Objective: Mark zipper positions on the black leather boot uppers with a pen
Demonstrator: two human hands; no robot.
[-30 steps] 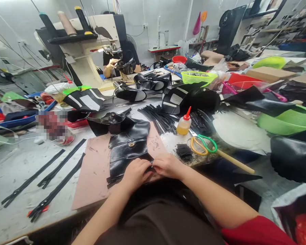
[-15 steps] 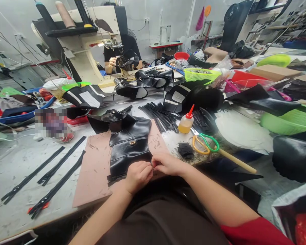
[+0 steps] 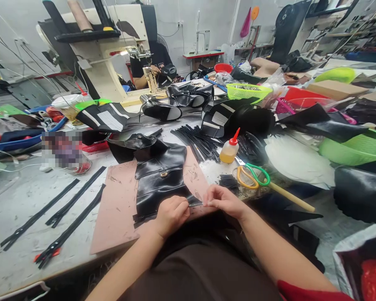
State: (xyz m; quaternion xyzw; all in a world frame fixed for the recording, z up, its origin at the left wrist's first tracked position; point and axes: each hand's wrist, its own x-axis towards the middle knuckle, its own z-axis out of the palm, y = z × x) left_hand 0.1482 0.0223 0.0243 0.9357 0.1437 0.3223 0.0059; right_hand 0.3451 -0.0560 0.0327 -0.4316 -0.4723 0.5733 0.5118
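A black leather boot upper (image 3: 159,190) with a small gold fitting lies flat on a pinkish board (image 3: 113,209) in front of me. My left hand (image 3: 172,214) is closed on its near edge, fingertips curled down and partly hidden. Just right of the upper's near corner, my right hand (image 3: 224,201) is raised with thumb and index finger pinched together. Whatever sits in that pinch is too small to make out. Black zips (image 3: 70,225) lie on the table left of the board.
A glue bottle (image 3: 229,148) with a red tip and scissors (image 3: 253,174) stand and lie to the right, near a wooden handle (image 3: 291,197). Black strips (image 3: 196,142) are piled behind. A sewing machine (image 3: 100,58) stands at the back, with a person (image 3: 156,62) working beyond it.
My right hand has moved right, away from my left hand, uncovering the upper's near right corner. My left hand stays at the edge. Behind, the person's dark piece has left the machine's needle area.
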